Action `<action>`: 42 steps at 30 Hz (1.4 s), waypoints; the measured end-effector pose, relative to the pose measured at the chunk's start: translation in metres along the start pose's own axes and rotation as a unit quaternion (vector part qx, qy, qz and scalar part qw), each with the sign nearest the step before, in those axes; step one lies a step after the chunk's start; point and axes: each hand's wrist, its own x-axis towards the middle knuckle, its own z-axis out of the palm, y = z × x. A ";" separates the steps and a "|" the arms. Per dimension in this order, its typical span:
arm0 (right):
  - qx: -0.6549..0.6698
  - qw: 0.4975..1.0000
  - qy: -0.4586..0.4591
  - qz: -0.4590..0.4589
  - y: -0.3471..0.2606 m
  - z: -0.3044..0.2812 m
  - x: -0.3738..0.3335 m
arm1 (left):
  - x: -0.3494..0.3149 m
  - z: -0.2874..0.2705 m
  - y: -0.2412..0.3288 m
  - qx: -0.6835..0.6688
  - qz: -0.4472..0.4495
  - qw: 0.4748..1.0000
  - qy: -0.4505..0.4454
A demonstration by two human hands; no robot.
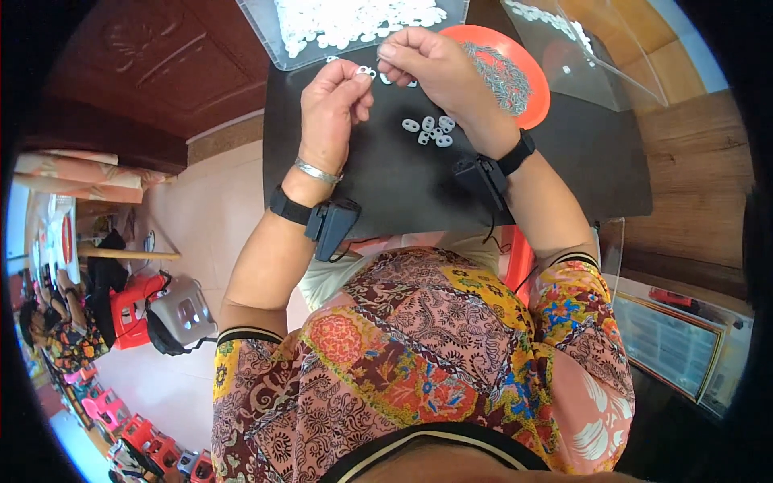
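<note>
Between thumb and fingers, my left hand (333, 98) pinches a small white plastic piece with holes (365, 72). Just to its right, my right hand (427, 63) is closed in a pinch; whatever is in its fingertips is too small to make out. More white pieces show on the table partly behind the right fingers. Below the hands lies a small cluster of white oval two-hole pieces (429, 130) on the dark tabletop (362, 181). At the right forearm, a round red-orange plate (538, 76) holds many small grey metal parts (507, 84).
A clear plastic bin (278, 50) heaped with white pieces (354, 20) stands at the far edge. At far right is a clear tray (600, 88) with more white pieces. A person (68, 330) sits off to the left near a red stool (133, 310).
</note>
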 end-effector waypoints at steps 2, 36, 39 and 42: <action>0.007 1.000 0.005 0.000 0.003 0.003 0.000 | 0.000 0.002 -0.001 -0.004 -0.004 1.000 0.005; -0.177 0.971 -0.098 -0.124 0.006 0.018 0.004 | 0.000 -0.019 -0.009 0.047 0.011 0.999 -0.001; -0.195 0.972 -0.065 -0.114 0.018 0.001 0.001 | 0.003 0.002 -0.007 0.117 0.015 0.993 -0.019; -0.217 0.958 0.035 -0.185 0.018 0.002 0.001 | -0.001 -0.003 0.000 0.081 0.002 0.996 -0.037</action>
